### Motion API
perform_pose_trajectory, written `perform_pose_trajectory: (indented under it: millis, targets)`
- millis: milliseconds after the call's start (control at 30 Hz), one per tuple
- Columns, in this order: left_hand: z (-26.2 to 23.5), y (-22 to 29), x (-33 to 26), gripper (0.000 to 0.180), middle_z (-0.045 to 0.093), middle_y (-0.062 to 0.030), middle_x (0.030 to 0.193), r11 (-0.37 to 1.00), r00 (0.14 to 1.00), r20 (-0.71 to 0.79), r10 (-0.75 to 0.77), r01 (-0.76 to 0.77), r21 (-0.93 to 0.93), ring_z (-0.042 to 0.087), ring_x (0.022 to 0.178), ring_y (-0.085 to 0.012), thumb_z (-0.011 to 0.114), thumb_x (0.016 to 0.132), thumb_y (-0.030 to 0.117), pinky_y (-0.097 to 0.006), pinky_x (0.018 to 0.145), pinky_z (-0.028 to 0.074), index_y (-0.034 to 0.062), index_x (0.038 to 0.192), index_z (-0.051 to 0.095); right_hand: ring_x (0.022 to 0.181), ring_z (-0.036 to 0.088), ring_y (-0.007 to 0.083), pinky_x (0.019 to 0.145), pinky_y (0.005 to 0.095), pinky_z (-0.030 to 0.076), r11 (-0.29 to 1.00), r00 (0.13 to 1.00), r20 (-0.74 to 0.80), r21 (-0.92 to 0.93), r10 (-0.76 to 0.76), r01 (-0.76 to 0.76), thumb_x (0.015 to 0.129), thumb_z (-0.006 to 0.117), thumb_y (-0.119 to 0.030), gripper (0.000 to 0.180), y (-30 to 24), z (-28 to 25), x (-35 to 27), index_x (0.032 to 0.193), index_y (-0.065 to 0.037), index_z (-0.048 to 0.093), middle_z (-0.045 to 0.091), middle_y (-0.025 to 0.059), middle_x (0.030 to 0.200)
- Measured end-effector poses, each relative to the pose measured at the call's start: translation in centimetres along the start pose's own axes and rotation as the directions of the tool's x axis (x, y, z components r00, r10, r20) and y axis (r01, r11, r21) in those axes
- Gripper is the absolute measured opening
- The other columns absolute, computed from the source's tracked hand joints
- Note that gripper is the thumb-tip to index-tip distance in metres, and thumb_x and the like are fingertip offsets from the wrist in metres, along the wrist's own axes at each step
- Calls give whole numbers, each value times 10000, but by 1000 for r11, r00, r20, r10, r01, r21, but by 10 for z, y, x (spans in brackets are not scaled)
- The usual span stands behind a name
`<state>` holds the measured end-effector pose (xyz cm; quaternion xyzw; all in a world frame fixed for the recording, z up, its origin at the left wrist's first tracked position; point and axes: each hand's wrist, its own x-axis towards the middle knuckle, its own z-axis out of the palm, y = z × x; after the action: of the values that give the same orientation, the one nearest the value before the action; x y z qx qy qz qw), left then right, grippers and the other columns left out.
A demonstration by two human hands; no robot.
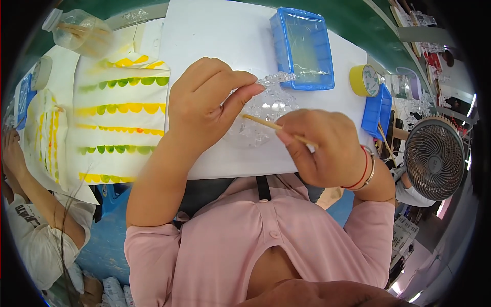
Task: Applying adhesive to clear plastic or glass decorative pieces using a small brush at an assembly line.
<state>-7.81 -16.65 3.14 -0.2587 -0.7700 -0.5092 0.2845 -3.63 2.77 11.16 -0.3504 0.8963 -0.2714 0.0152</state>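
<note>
My left hand pinches a clear, bumpy plastic piece above a white sheet on the table. My right hand grips a thin wooden stick whose tip points into the clear piece. A red cord and a bracelet circle my right wrist. Just beyond the clear piece stands a blue plastic tray with a clear liner.
A yellow tape roll and a second blue tray lie at the right. White panels with yellow and green scallops lie at the left, beside a clear bottle. Another person's arm is at far left. A grey fan stands at right.
</note>
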Motion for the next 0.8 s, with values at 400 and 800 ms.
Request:
perform_pose_trajectory:
  millis: [400, 800]
  targets:
    - [1, 2, 1, 244, 494, -20, 648, 1000, 1000, 6, -8, 8, -2, 491, 591, -178, 810, 652, 69, -299, 499, 391, 105, 872, 710, 670, 635, 227, 545, 262, 499, 743, 868, 127, -467, -481, 480, 773, 632, -70, 168, -13, 40, -15, 858, 29, 526, 629, 279, 944]
    - [2, 1, -1, 227, 446, -15, 634, 1000, 1000, 10, -9, 9, -5, 460, 582, -169, 802, 663, 57, -294, 488, 364, 117, 872, 735, 632, 610, 213, 530, 276, 505, 888, 918, 88, -231, -387, 397, 735, 671, -89, 199, -18, 20, -8, 828, 42, 554, 619, 212, 879]
